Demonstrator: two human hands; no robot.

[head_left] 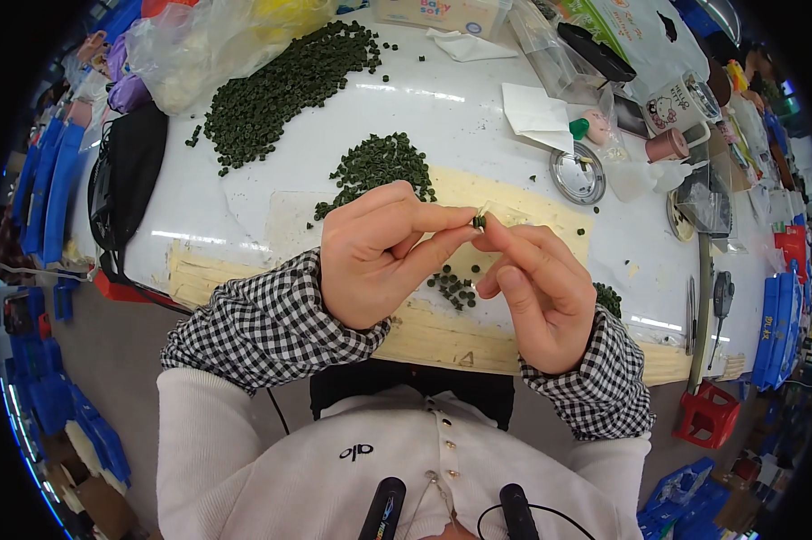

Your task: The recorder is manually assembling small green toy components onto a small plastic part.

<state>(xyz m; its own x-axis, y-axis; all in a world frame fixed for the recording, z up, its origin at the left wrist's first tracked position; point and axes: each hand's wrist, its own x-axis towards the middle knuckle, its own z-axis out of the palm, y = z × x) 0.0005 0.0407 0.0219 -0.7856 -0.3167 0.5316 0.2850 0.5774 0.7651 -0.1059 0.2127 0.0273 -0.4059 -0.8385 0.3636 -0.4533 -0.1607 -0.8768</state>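
Note:
My left hand [379, 252] pinches a small dark green ring-like part [480, 221] between thumb and forefinger. From the other side, the fingertips of my right hand [545, 292] close on the same part, with the right thumb bent lower and apart from it. A pale bit shows at the fingertips, too small to name. Beneath the hands, several loose green parts [453, 286] lie near the table's front edge. Beyond my left hand rises a small heap of such parts [383, 165]. Checked sleeve covers wrap both wrists.
A larger heap of green parts [284, 101] spreads at the far left, beside clear plastic bags [185, 67]. A black bag [134, 175] lies at left. A round metal dish [578, 175], white paper [533, 115] and a mug [676, 106] stand at right. Tweezers [691, 315] lie by the right edge.

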